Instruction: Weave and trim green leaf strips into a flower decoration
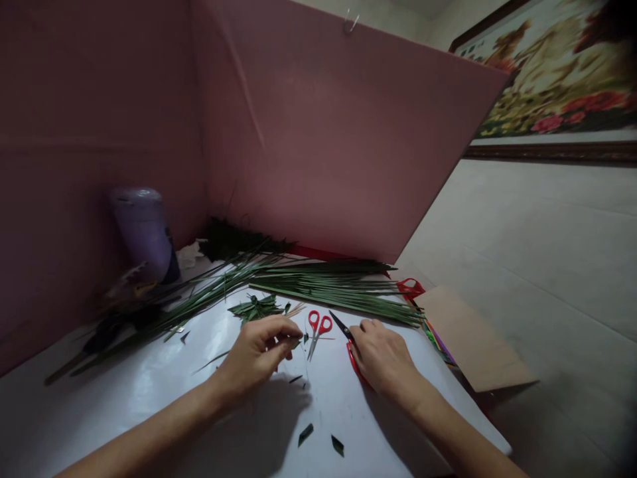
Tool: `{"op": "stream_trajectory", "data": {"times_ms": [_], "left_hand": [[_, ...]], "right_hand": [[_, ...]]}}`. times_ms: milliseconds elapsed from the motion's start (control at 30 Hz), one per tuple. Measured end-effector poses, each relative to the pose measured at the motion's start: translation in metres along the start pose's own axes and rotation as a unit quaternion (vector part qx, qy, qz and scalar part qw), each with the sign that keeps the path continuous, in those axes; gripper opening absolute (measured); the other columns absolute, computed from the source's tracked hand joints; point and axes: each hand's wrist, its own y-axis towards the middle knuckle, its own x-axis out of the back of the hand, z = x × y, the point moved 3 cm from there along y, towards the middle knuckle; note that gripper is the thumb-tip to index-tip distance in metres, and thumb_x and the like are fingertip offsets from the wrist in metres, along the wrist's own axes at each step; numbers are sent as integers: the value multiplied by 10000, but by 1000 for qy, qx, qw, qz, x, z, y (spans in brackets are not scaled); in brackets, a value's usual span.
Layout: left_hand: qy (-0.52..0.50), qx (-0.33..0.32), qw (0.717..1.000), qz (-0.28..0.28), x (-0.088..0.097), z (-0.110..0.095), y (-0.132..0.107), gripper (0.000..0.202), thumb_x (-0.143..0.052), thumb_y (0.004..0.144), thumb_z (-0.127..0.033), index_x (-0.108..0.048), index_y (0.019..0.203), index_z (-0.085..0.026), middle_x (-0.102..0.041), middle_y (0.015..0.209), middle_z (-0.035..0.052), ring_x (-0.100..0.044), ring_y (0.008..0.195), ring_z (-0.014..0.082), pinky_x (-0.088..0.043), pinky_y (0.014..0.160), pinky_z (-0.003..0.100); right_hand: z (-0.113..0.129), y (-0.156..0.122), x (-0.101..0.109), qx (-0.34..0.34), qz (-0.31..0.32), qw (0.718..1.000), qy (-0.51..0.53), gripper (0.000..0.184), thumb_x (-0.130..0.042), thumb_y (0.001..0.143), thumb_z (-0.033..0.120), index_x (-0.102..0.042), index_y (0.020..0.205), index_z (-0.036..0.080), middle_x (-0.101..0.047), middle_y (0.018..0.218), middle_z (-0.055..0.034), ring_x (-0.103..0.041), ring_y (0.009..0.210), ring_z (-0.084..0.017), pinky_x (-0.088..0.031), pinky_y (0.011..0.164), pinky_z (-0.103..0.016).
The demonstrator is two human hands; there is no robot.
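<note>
My left hand [266, 345] is closed in a pinch above the white table, with a small piece of green leaf [297, 344] showing at its fingertips. My right hand [382, 353] is wrapped over black-bladed scissors [340, 324]; their red handle shows beside the fingers and the blades point away to the upper left. Between the hands lies a small pair of scissors [313, 332] with red handles and silver blades. Just beyond my left hand is a woven-looking green leaf shape [255, 307]. Two cut leaf bits [305, 435] lie on the near side.
Long green leaf strips [328, 285] spread across the back of the white table [219, 438]. A purple lidded container [144, 232] stands at the left against pink panels [318, 133]. Red-handled scissors [411, 287] and a cardboard box [472, 338] are at the right edge.
</note>
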Motion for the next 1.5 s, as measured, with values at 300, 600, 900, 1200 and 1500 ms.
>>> {"op": "stream_trajectory", "data": {"times_ms": [300, 600, 900, 1200, 1500], "left_hand": [[161, -188, 965, 89, -8, 1, -5, 221, -470, 806, -107, -673, 860, -177, -677, 789, 85, -600, 697, 153, -457, 641, 252], [213, -181, 954, 108, -7, 6, -4, 214, -464, 803, -83, -652, 861, -166, -669, 807, 82, -602, 720, 152, -449, 663, 248], [270, -201, 938, 83, -9, 1, -7, 285, -404, 849, -116, -679, 891, -177, -623, 826, 85, -564, 675, 130, -424, 609, 231], [300, -240, 922, 56, -17, -9, -11, 224, -487, 806, -126, -696, 824, -205, -633, 753, 15, -541, 635, 107, -398, 550, 199], [127, -64, 936, -323, 34, 3, 3, 296, -611, 756, -238, -591, 1051, -219, -576, 1062, 75, -523, 1012, 216, -383, 901, 347]], "right_hand": [[23, 25, -2, 70, -9, 995, 66, 134, -470, 844, 145, -594, 850, 197, -617, 894, -52, -537, 850, -198, -354, 696, -279], [26, 23, 1, 188, 59, 980, 22, 204, -447, 764, 41, -600, 827, 161, -637, 816, -79, -553, 719, -190, -333, 604, -280], [14, 26, 22, 57, 68, 863, 498, 115, -488, 725, 126, -573, 768, 190, -613, 730, -8, -553, 684, -143, -404, 624, -251], [80, 54, -18, -98, 231, 573, 780, 95, -615, 528, 134, -594, 621, 131, -554, 519, 22, -467, 457, -79, -304, 429, -190], [74, 55, -11, -105, 94, 597, 790, 160, -728, 559, 227, -647, 664, 138, -578, 558, 27, -432, 460, -65, -276, 449, -203]]}}
